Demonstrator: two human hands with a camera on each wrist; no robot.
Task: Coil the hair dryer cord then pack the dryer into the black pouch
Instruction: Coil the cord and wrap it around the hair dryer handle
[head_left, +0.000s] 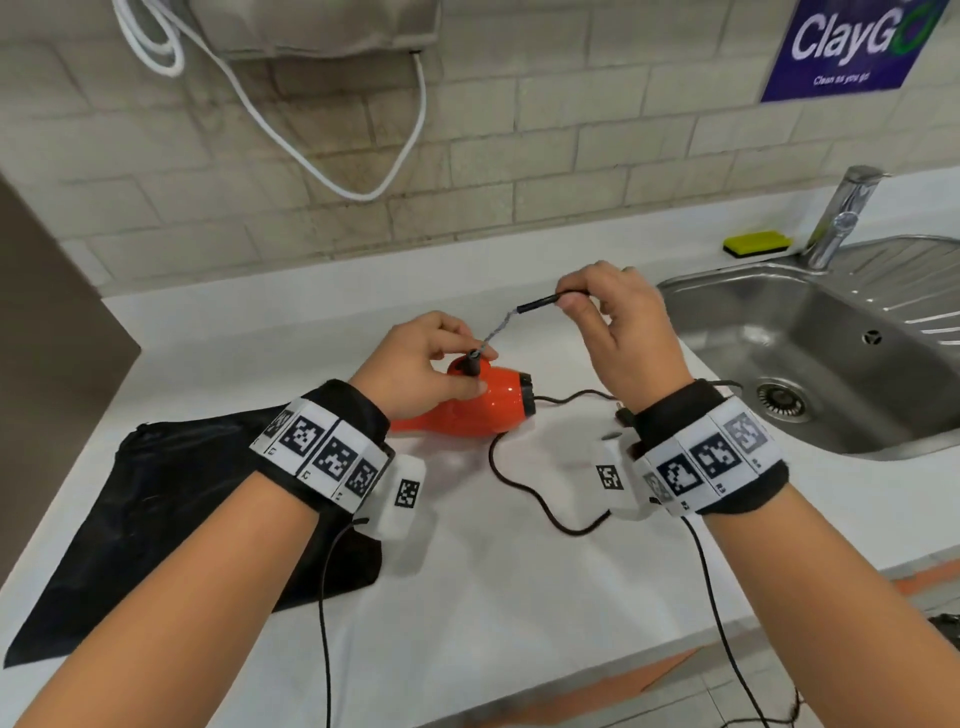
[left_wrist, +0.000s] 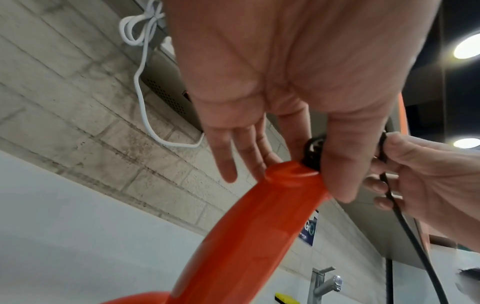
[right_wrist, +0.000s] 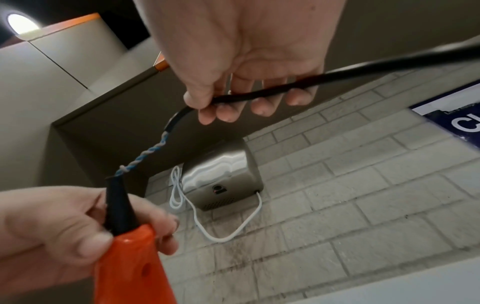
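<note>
Low on the left of the head view, the flat black cloth pouch (head_left: 182, 499) lies limp on the white counter (head_left: 519, 597). It looks soft and floppy, so its mouth will likely need holding open. Just right of it, loose bends of the thin black cord (head_left: 577, 532) lie on the counter. The cord looks light and bendy and should loop easily. In the middle of the view rests the shiny orange plastic hair dryer (head_left: 488, 405). The left hand (head_left: 426, 364) has its fingers curled tight round the end of the handle. The dryer looks hard, smooth and a bit slippery, so the handle seems the best place to hold. Higher and to the right, the right hand (head_left: 618, 322) pinches the cord. Between the hands, bare twisted wires (right_wrist: 148, 152) show where the black cover is missing. That spot looks weak, so pulling there could break it. A steel sink (head_left: 691, 283) sits far right.
</note>
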